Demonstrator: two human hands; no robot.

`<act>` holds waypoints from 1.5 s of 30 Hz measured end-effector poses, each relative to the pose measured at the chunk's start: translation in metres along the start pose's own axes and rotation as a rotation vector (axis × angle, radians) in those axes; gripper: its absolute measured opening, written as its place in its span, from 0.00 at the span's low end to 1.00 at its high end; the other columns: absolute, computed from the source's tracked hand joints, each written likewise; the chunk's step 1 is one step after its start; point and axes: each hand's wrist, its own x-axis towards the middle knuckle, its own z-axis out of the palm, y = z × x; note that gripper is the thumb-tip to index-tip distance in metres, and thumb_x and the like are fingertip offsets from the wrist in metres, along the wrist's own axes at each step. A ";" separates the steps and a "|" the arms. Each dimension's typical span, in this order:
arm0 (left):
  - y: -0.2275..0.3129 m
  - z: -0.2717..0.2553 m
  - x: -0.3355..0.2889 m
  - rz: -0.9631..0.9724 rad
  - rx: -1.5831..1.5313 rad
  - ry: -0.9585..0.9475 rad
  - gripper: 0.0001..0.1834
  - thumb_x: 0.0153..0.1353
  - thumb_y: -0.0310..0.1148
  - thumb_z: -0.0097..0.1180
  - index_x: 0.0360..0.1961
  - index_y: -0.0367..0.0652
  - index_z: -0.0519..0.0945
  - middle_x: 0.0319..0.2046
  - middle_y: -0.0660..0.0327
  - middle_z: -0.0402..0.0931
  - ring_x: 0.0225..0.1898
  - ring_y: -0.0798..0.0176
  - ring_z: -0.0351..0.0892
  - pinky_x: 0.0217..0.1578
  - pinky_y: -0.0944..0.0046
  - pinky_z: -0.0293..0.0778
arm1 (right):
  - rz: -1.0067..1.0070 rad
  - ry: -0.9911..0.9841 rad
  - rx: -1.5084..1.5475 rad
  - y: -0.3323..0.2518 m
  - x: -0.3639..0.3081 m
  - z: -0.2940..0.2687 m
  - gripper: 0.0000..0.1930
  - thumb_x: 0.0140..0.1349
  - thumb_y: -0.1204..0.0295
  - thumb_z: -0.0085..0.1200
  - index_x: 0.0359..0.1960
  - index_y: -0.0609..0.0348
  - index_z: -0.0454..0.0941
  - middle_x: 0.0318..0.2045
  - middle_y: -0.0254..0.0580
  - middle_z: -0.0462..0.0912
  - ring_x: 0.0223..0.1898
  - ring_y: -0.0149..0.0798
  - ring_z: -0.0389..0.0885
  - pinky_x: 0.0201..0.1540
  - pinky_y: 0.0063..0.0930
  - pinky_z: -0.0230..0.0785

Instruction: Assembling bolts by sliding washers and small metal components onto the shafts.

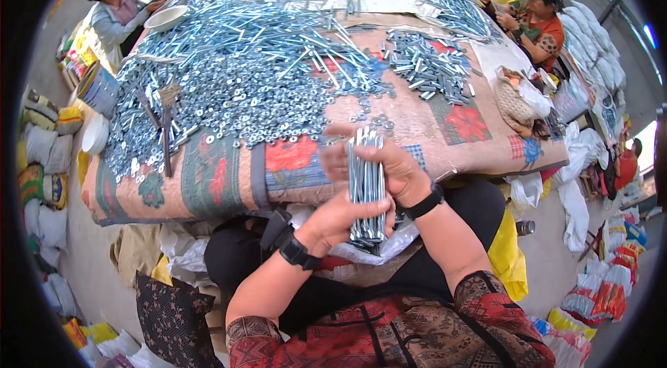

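Observation:
A bundle of long, shiny metal rods stands nearly upright above my lap, just off the near edge of the table. My left hand is closed around its lower part, with the thumb across the front. Higher up, my right hand grips the bundle, thumb over the front near the rod tops. Its fingers reach past the left side and are smeared by motion. Whether the rods are threaded is too small to tell. Beneath the bundle, clear plastic lies over my lap.
A patterned cloth covers the table. On it lie a heap of nuts and washers, short metal sleeves, loose long rods and a brush. Two people work at the far left and far right. Sacks line the sides.

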 end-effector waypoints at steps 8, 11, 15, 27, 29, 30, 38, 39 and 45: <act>-0.011 -0.006 0.006 -0.100 -0.047 -0.021 0.22 0.59 0.37 0.60 0.49 0.33 0.72 0.44 0.42 0.77 0.45 0.48 0.81 0.44 0.57 0.80 | -0.043 -0.075 0.104 0.001 -0.012 -0.008 0.13 0.64 0.63 0.54 0.43 0.57 0.71 0.21 0.28 0.64 0.20 0.24 0.64 0.26 0.21 0.65; -0.002 -0.001 0.001 -0.190 -0.084 -0.090 0.19 0.60 0.38 0.59 0.46 0.35 0.74 0.39 0.50 0.79 0.40 0.58 0.82 0.37 0.63 0.80 | -0.073 -0.012 0.111 -0.001 -0.011 -0.011 0.13 0.65 0.63 0.53 0.44 0.58 0.70 0.20 0.27 0.63 0.20 0.23 0.63 0.25 0.22 0.65; -0.013 -0.006 -0.003 -0.098 -0.036 0.115 0.14 0.62 0.38 0.58 0.40 0.38 0.75 0.25 0.58 0.78 0.26 0.67 0.77 0.21 0.72 0.68 | -0.068 0.054 -0.435 -0.013 0.002 -0.020 0.24 0.60 0.58 0.59 0.50 0.61 0.70 0.33 0.35 0.78 0.37 0.32 0.79 0.42 0.29 0.74; -0.020 -0.034 -0.015 -0.188 -0.013 0.495 0.15 0.61 0.39 0.59 0.42 0.38 0.77 0.31 0.56 0.80 0.31 0.64 0.81 0.26 0.71 0.74 | -0.432 0.626 -2.640 -0.108 0.036 -0.184 0.06 0.53 0.73 0.49 0.31 0.53 0.77 0.32 0.38 0.76 0.44 0.43 0.72 0.43 0.40 0.66; -0.021 -0.036 -0.018 -0.198 0.009 0.510 0.14 0.61 0.39 0.60 0.40 0.40 0.77 0.29 0.59 0.79 0.30 0.66 0.80 0.24 0.71 0.72 | -0.522 0.612 -2.676 -0.114 0.027 -0.176 0.06 0.52 0.73 0.51 0.31 0.54 0.78 0.35 0.39 0.77 0.44 0.43 0.73 0.40 0.38 0.67; -0.021 -0.037 -0.019 -0.204 0.037 0.516 0.12 0.60 0.39 0.60 0.37 0.41 0.77 0.27 0.61 0.79 0.28 0.68 0.79 0.23 0.72 0.69 | -0.619 0.608 -2.713 -0.118 0.022 -0.168 0.07 0.50 0.72 0.53 0.32 0.54 0.79 0.37 0.39 0.78 0.44 0.42 0.73 0.38 0.36 0.68; -0.017 -0.032 -0.015 -0.071 -0.010 0.468 0.10 0.60 0.36 0.60 0.33 0.40 0.76 0.20 0.63 0.75 0.20 0.69 0.73 0.19 0.71 0.66 | -0.197 0.237 -0.916 -0.074 -0.007 -0.100 0.12 0.62 0.69 0.55 0.45 0.61 0.75 0.34 0.36 0.80 0.33 0.29 0.79 0.36 0.23 0.72; -0.016 -0.031 -0.014 -0.077 -0.009 0.468 0.10 0.60 0.36 0.60 0.33 0.40 0.76 0.20 0.63 0.75 0.20 0.69 0.73 0.19 0.71 0.66 | -0.196 0.241 -0.912 -0.069 -0.009 -0.092 0.12 0.62 0.69 0.55 0.45 0.61 0.75 0.34 0.36 0.80 0.33 0.29 0.79 0.36 0.23 0.72; -0.010 -0.027 -0.010 -0.050 0.059 0.450 0.10 0.59 0.35 0.61 0.32 0.40 0.76 0.18 0.64 0.73 0.19 0.70 0.72 0.18 0.72 0.65 | -0.004 0.228 -0.537 -0.056 -0.016 -0.080 0.18 0.65 0.67 0.53 0.51 0.63 0.66 0.37 0.42 0.80 0.40 0.35 0.82 0.39 0.22 0.75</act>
